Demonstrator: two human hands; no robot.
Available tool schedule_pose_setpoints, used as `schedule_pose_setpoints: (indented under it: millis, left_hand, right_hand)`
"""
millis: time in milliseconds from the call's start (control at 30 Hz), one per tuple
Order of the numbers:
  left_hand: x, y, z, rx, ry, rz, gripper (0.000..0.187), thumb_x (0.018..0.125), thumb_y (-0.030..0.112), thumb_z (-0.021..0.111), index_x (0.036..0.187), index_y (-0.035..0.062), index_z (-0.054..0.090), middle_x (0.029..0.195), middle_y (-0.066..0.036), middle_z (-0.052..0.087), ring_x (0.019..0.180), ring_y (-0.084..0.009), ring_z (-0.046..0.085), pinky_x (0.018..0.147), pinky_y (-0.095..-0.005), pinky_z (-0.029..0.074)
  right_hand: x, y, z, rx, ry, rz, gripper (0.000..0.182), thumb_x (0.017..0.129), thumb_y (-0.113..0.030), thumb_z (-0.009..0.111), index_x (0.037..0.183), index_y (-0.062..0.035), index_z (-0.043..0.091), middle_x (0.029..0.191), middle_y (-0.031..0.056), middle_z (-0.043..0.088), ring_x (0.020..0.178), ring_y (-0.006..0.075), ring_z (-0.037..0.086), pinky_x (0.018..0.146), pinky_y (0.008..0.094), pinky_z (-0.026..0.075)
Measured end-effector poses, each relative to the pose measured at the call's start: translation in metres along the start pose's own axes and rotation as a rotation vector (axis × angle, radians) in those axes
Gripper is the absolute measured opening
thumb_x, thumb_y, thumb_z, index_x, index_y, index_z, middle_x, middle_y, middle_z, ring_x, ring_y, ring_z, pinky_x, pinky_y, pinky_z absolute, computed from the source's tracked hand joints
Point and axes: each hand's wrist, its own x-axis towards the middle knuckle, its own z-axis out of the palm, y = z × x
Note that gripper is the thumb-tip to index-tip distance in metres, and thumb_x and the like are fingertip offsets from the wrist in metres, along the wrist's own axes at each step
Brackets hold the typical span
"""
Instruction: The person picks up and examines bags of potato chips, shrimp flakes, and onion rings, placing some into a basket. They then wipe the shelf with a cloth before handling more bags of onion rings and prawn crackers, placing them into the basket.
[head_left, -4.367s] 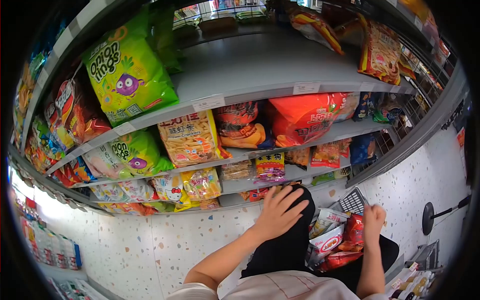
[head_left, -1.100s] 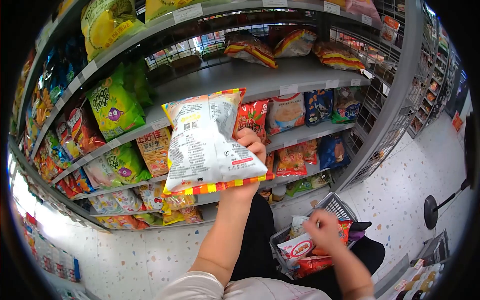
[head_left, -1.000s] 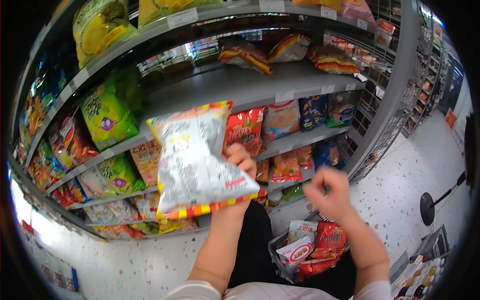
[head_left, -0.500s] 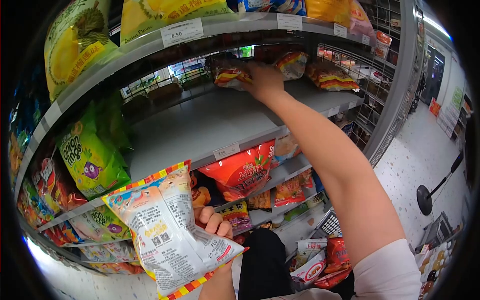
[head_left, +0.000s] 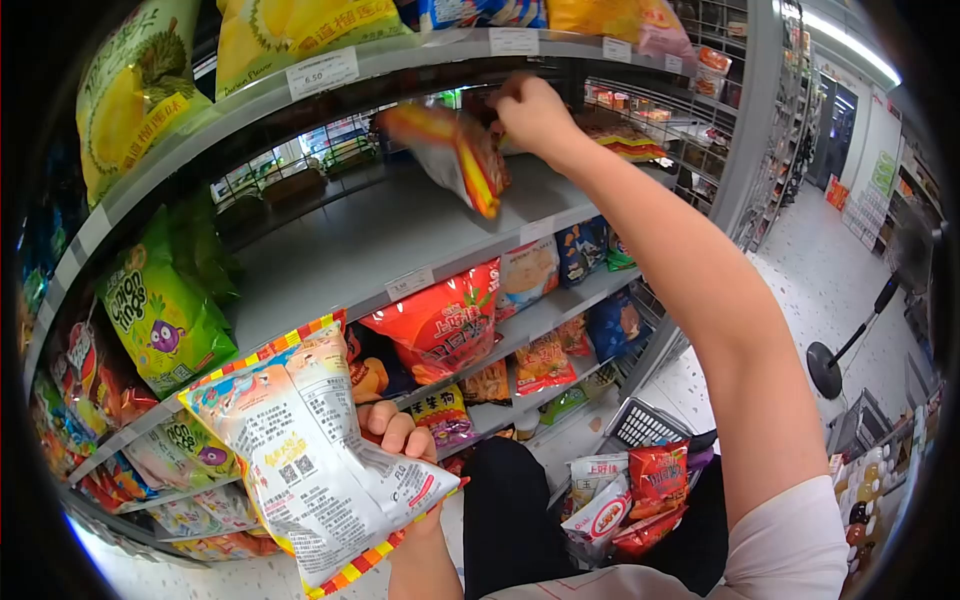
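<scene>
My left hand [head_left: 400,430] grips the right side of a snack bag [head_left: 300,465], with its white printed back facing me and red-and-yellow striped edges. My right hand [head_left: 535,115] reaches to the back of the middle shelf [head_left: 350,230], its fingers curled at the upper right of a second snack bag [head_left: 445,150]. That bag is tilted, blurred and partly raised off the shelf; the exact finger contact is hard to see. Another striped-edge bag [head_left: 625,140] lies to the right, partly behind my forearm.
Green onion rings bags [head_left: 165,310] stand at the left, and yellow durian bags [head_left: 140,110] on the shelf above. A red snack bag [head_left: 440,325] sits on the shelf below. By my legs is a grey basket [head_left: 640,420] with several snack bags. A black-based stand [head_left: 825,370] is on the floor.
My right hand has lifted and pulled back slightly, and the bag at it has swung up and tilted toward me. My view has shifted a little right; the left hand keeps its bag.
</scene>
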Motion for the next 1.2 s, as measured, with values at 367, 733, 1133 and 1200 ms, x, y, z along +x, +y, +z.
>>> schedule_pose_setpoints:
  millis: [367, 733, 1133, 1200]
  left_hand:
    - [-0.019, -0.012, 0.017, 0.139, 0.022, 0.03, 0.032, 0.094, 0.034, 0.056, 0.106, 0.0049, 0.052, 0.096, -0.006, 0.049, 0.081, -0.0168, 0.05, 0.072, -0.0329, 0.041]
    - [-0.024, -0.013, 0.018, 0.191, 0.016, 0.082, 0.027, 0.091, 0.03, 0.056, 0.098, 0.0057, 0.048, 0.087, -0.002, 0.039, 0.077, -0.0139, 0.041, 0.07, -0.0308, 0.038]
    - [-0.04, -0.058, 0.021, 0.095, 0.175, -0.074, 0.021, 0.093, 0.028, 0.053, 0.098, 0.0076, 0.052, 0.084, -0.001, 0.04, 0.068, -0.0115, 0.034, 0.062, -0.0276, 0.031]
    - [-0.045, -0.069, 0.018, 0.118, 0.189, -0.121, 0.02, 0.092, 0.026, 0.054, 0.097, 0.0071, 0.052, 0.084, 0.0, 0.039, 0.068, -0.0105, 0.034, 0.062, -0.0269, 0.031]
  right_hand:
    - [-0.067, -0.033, 0.033, -0.772, -0.244, -0.295, 0.034, 0.078, -0.031, 0.067, 0.099, -0.0054, 0.063, 0.094, 0.0157, 0.069, 0.087, 0.0325, 0.068, 0.076, 0.0414, 0.053]
    - [-0.099, -0.143, -0.061, -0.678, -0.195, -0.575, 0.017, 0.089, -0.022, 0.057, 0.09, -0.0058, 0.057, 0.077, 0.0129, 0.064, 0.076, 0.0335, 0.063, 0.063, 0.0429, 0.049]
    - [-0.3, -0.05, -0.157, 1.022, 0.092, 0.637, 0.022, 0.098, -0.02, 0.051, 0.111, -0.0022, 0.053, 0.104, 0.0071, 0.065, 0.091, 0.011, 0.064, 0.08, 0.0273, 0.052]
    - [-0.327, -0.044, -0.163, 1.086, 0.127, 0.692, 0.024, 0.098, -0.02, 0.051, 0.114, -0.0019, 0.052, 0.107, 0.0077, 0.064, 0.093, 0.012, 0.064, 0.082, 0.0281, 0.052]
